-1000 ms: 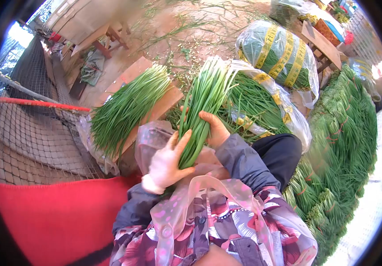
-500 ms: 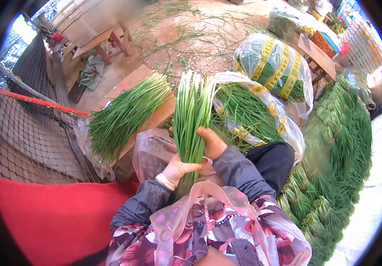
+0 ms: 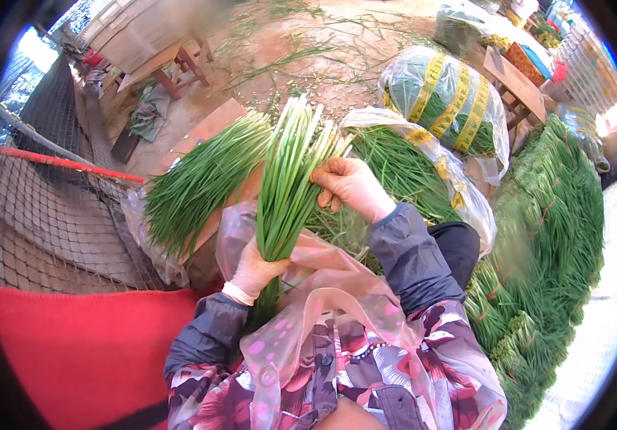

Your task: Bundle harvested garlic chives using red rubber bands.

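A bunch of green stalks with white ends (image 3: 283,186) stands up in front of my body, its pale ends pointing away from me. My left hand (image 3: 257,271) is wrapped round its lower, leafy part. At the bunch's upper right side, my right hand (image 3: 351,188) pinches a few pale stalk ends between thumb and fingers. Left of the bunch, a pile of loose green stalks (image 3: 212,175) lies on a wooden board (image 3: 215,123). To the right, more stalks (image 3: 405,168) lie in an open clear plastic bag (image 3: 475,216).
A full plastic bag with yellow tape (image 3: 441,104) lies beyond the open bag. Bundled greens (image 3: 552,244) are heaped along the right. At the left are black netting (image 3: 50,222), a red pole (image 3: 72,163) and red cloth (image 3: 93,351). Wooden benches (image 3: 516,86) stand farther back.
My left hand and the bunch have moved left, and the bunch's tips fan out more. My right hand has gone from the bunch's lower side up to the pale ends.
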Action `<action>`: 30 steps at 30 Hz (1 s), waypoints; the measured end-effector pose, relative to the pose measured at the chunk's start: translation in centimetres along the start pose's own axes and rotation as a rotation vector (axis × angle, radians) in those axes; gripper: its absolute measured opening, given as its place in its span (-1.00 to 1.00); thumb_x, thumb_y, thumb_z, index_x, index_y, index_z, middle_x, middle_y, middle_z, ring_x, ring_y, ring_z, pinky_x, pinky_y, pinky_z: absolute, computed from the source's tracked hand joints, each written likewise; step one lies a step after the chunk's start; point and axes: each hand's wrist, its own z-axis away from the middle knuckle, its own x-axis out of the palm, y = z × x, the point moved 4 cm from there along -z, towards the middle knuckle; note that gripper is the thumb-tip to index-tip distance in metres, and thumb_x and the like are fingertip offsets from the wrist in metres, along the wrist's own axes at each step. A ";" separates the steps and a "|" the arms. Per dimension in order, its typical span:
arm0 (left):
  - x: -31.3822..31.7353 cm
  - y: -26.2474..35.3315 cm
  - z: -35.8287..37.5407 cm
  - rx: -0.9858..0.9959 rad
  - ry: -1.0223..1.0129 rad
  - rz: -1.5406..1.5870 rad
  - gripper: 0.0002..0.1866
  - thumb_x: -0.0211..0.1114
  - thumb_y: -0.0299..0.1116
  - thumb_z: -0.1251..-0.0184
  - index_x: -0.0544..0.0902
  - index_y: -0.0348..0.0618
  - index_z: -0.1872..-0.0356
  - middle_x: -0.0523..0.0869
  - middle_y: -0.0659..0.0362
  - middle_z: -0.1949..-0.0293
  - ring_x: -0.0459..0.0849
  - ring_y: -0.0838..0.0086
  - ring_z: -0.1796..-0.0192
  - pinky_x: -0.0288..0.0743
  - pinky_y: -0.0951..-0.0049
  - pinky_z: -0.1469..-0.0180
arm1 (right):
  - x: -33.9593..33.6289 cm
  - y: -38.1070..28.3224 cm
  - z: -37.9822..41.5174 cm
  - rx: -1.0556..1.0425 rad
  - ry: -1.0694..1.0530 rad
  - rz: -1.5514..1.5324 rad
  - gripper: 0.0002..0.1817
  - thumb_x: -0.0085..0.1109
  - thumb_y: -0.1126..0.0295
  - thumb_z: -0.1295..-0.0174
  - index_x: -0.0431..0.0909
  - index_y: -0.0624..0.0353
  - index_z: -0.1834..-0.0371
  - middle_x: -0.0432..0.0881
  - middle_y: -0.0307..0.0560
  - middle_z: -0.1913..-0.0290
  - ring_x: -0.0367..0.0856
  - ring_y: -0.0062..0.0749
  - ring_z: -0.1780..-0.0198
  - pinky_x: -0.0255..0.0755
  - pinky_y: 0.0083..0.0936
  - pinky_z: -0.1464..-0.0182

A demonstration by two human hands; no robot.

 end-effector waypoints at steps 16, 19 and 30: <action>-5.1 0.6 3.3 -0.139 0.037 -0.030 -0.38 0.42 -0.68 0.09 0.50 -0.19 -0.13 0.63 0.26 0.00 0.56 0.54 -0.03 0.44 0.46 -0.12 | 1.3 -5.4 -1.0 -0.601 0.211 0.504 -0.73 0.38 0.18 -0.06 0.65 0.17 0.42 0.65 -0.05 0.48 0.64 -0.25 0.41 0.48 -0.37 0.28; -5.3 0.5 3.9 -0.179 0.015 0.024 -0.38 0.41 -0.68 0.08 0.50 -0.19 -0.13 0.64 0.25 0.02 0.56 0.55 -0.03 0.43 0.47 -0.13 | 3.0 -3.7 -2.7 -0.437 0.102 0.787 -0.60 0.39 0.03 -0.02 0.69 0.14 0.28 0.71 -0.03 0.36 0.69 -0.18 0.30 0.51 -0.37 0.19; -5.4 -0.1 4.4 -0.225 -0.019 0.044 -0.35 0.42 -0.67 0.07 0.47 -0.22 -0.17 0.63 0.25 -0.02 0.57 0.54 -0.04 0.41 0.47 -0.16 | 4.6 -0.5 -2.9 -0.325 -0.179 0.499 -0.73 0.21 0.17 -0.12 0.71 0.15 0.33 0.71 0.00 0.40 0.69 -0.20 0.32 0.53 -0.38 0.21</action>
